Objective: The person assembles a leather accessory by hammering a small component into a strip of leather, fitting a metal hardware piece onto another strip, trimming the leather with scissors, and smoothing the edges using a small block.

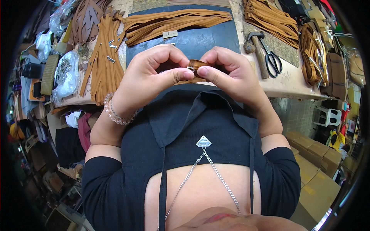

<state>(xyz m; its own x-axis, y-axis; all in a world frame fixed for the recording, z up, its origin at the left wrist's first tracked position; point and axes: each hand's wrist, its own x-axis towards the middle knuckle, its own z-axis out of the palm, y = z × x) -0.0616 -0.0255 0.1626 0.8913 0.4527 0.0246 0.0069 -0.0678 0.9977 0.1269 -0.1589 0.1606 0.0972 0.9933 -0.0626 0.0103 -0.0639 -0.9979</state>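
Note:
Close in front of my chest, both hands pinch a brown zipper tape [198, 64] between thumb and fingertips. My left hand [152, 73] grips its left end, where a small shiny metal piece [190, 68], apparently a zipper slider, shows at the thumb tip. The tape's right part is pinched by my right hand [233, 71]. Beyond the hands, a bundle of tan zipper tapes [177, 22] lies across a dark mat [212, 40]. Loose metal sliders [111, 59] rest on another tan bundle [101, 73] to the left.
Right of the mat lie a hammer [260, 57] and black-handled scissors [274, 64]. More tan tapes [269, 19] and a coiled brown bundle [309, 57] are farther right. A plastic bag [66, 73] sits at the left. Cardboard boxes [318, 190] stand below at right.

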